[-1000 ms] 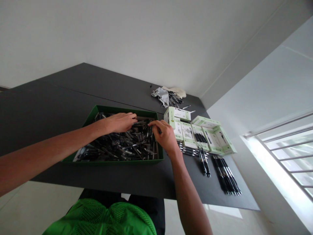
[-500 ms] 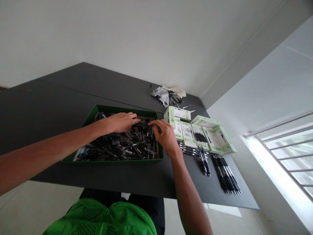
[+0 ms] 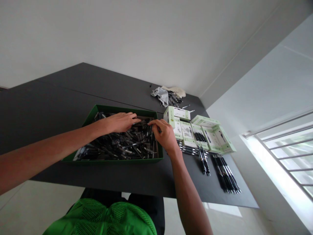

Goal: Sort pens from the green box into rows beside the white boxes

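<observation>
A green box (image 3: 158, 153) on the dark table holds a heap of loose black-and-clear pens (image 3: 127, 147). My left hand (image 3: 123, 122) is over the back of the heap with fingers curled down; its thumb and whatever it grips are hidden. At the box's right end, my right hand (image 3: 164, 133) is bent into a pinch, index finger and thumb down among the pens, seemingly on a pen. The two sets of fingertips are close together but apart.
White-and-green pen cartons (image 3: 188, 133) stand right of the box, and an open carton (image 3: 217, 138) shows its inside. Sorted pens (image 3: 226, 174) lie in a row near the right edge, with a pair of pens (image 3: 203, 160) beside them. Grey-white gloves (image 3: 161, 94) lie behind on more pens.
My left fingertips have shifted slightly to the right and down, closer to my right hand. My right hand stays almost still at the box's right end.
</observation>
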Available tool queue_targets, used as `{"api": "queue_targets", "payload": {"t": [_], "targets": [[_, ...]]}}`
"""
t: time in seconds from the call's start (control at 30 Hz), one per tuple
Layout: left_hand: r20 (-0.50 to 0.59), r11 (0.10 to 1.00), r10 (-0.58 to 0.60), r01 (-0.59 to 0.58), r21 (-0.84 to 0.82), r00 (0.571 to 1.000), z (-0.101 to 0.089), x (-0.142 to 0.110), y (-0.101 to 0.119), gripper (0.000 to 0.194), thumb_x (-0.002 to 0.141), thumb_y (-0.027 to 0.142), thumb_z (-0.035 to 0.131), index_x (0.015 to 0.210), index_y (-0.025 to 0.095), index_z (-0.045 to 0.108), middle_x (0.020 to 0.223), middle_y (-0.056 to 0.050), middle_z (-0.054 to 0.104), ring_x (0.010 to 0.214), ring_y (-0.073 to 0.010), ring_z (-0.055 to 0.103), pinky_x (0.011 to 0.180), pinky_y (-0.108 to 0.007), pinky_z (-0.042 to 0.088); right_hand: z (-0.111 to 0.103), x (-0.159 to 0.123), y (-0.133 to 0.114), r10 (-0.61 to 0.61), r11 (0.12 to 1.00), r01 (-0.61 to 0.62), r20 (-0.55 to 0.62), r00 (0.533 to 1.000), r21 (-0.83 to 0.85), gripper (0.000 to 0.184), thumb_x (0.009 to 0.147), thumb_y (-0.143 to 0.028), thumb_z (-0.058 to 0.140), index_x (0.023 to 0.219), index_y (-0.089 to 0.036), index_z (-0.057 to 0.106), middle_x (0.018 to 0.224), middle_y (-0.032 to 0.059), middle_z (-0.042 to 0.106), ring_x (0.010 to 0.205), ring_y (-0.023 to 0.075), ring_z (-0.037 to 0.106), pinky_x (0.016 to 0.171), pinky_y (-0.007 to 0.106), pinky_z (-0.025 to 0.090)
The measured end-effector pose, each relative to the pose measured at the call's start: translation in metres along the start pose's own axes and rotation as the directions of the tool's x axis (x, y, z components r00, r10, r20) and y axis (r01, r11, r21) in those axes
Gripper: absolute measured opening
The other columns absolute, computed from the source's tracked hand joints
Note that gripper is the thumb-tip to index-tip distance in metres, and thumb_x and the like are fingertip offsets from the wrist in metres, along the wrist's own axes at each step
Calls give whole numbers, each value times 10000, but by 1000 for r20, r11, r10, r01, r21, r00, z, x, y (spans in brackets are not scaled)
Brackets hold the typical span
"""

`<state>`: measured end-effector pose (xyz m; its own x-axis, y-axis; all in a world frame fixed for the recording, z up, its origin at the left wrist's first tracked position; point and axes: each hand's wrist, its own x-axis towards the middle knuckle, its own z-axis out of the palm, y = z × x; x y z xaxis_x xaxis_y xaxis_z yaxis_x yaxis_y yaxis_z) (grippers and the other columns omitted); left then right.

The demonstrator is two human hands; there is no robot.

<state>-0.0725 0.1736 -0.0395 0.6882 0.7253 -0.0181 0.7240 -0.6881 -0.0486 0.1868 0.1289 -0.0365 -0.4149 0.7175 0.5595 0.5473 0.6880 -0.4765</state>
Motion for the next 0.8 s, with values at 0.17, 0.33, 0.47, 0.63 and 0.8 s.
{"api": "queue_targets", "payload": {"t": [0.17,0.33,0.47,0.63,0.8], "targets": [[28,1000,-7,6,26,1000,-2,1,2,476,977,108,522,1432,198,630,1261,-124,680,1094,-263,648,804,-334,485,1,-1,1,-17,1000,17,-8,1000,8,272,1002,-107,515,1017,-241,751,955,45,783,900,215,685,847,335,530],[43,999,-36,38,-27,998,-5,1,5,452,954,90,520,1385,167,631,1272,-133,687,1129,-267,653,824,-343,497,0,0,1,-25,1000,26,-10,1000,13,267,998,-103,517,1005,-240,747,962,40,788,884,212,675,833,331,526],[34,999,-35,36,-8,999,-4,0,4,631,962,116,532,1584,221,499,1301,-127,676,1121,-259,653,806,-327,493,0,0,0,-6,1000,6,0,1000,-3,272,992,-95,521,1005,-249,746,948,36,785,878,212,673,828,333,524],[43,1000,-7,6,19,999,-3,0,3,631,987,115,516,1600,264,525,1267,-138,663,1088,-274,652,756,-326,481,0,0,-1,-12,1000,12,-4,1000,4,278,992,-92,514,1010,-243,747,940,40,783,871,213,673,821,333,524],[38,1000,-13,13,-6,999,-5,0,3,608,981,111,544,1570,263,550,1282,-126,672,1083,-249,655,774,-304,483,0,0,-1,-7,1000,7,-5,1000,2,285,988,-92,515,1007,-251,750,948,38,786,876,213,677,824,334,528]]}}
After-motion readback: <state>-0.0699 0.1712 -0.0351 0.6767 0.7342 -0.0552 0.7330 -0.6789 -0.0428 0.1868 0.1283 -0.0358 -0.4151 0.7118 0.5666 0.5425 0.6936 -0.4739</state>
